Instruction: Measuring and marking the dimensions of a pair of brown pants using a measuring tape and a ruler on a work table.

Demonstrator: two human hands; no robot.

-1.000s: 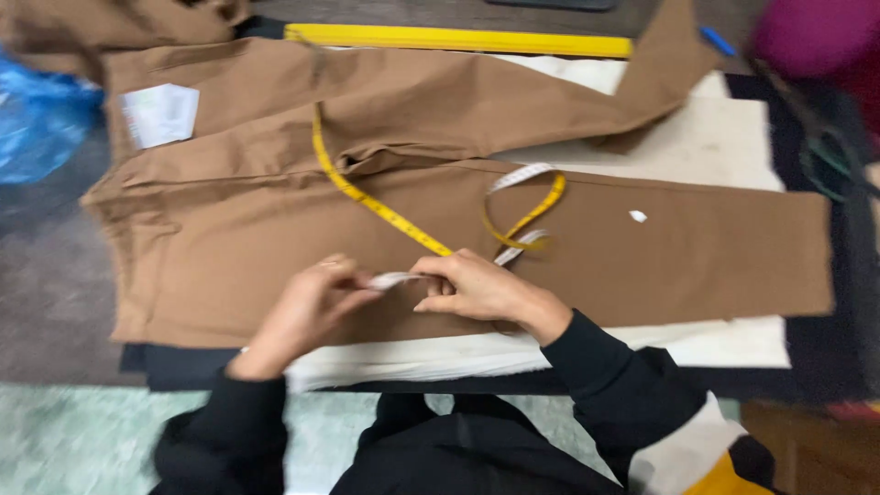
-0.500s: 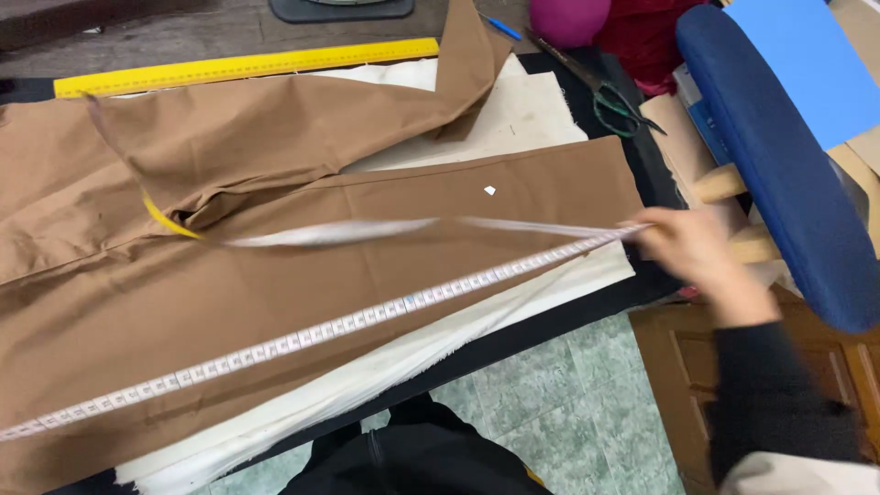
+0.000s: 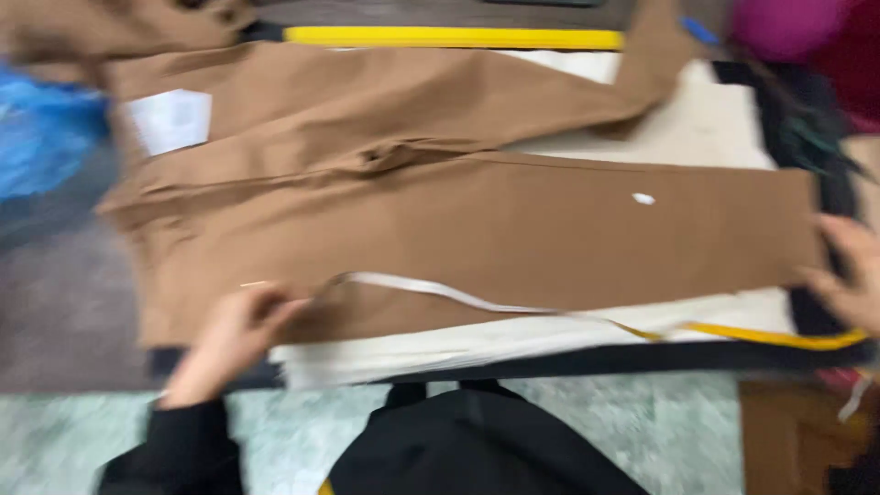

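Note:
Brown trousers (image 3: 477, 220) lie flat across the table, waist to the left, legs running right. A measuring tape (image 3: 513, 307), white on one side and yellow on the other, stretches loosely along the lower trouser leg. My left hand (image 3: 234, 335) pinches one end of the tape at the left, near the waist. My right hand (image 3: 848, 275) holds the other end at the leg's hem on the far right. A small white chalk piece (image 3: 644, 198) rests on the leg. The view is blurred.
A long yellow ruler (image 3: 454, 38) lies along the table's far edge. A blue plastic bag (image 3: 41, 137) sits at the left. Cream fabric (image 3: 706, 119) lies under the trousers. A white label (image 3: 170, 119) shows near the waist. Dark scissors (image 3: 816, 142) and a pink object (image 3: 779, 23) sit at the right.
The camera swung back left. The tape, pulled taut diagonally before, now hangs slack along the lower leg, with my left hand in view gripping its end.

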